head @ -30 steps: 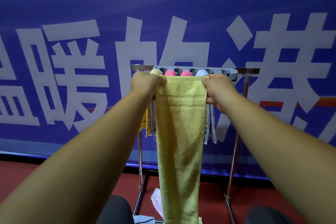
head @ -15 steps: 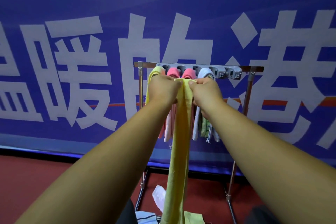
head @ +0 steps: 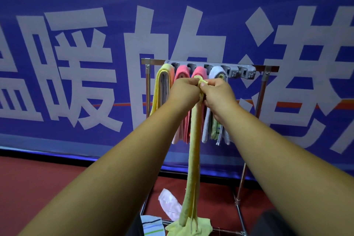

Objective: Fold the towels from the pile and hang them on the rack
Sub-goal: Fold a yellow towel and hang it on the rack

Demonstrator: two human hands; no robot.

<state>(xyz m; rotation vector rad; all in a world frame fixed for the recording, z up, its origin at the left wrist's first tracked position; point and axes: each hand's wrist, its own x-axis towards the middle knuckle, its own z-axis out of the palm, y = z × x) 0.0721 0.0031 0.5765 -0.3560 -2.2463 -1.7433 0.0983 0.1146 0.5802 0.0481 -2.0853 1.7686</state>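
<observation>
The rack (head: 268, 68) stands far ahead. My yellow towel (head: 193, 149) hangs long in front of it, and I think it is soft, light and floppy. My left hand (head: 182, 92) and right hand (head: 218, 94) pinch its bunched top, side by side. That top is the best place to hold it.

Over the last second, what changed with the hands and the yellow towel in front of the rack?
The left hand and right hand moved toward each other. That gathered the yellow towel from a flat, spread panel into a narrow bunched strip. Both hands still grip its top end. The rack and the hung towels stayed as they were.
</observation>
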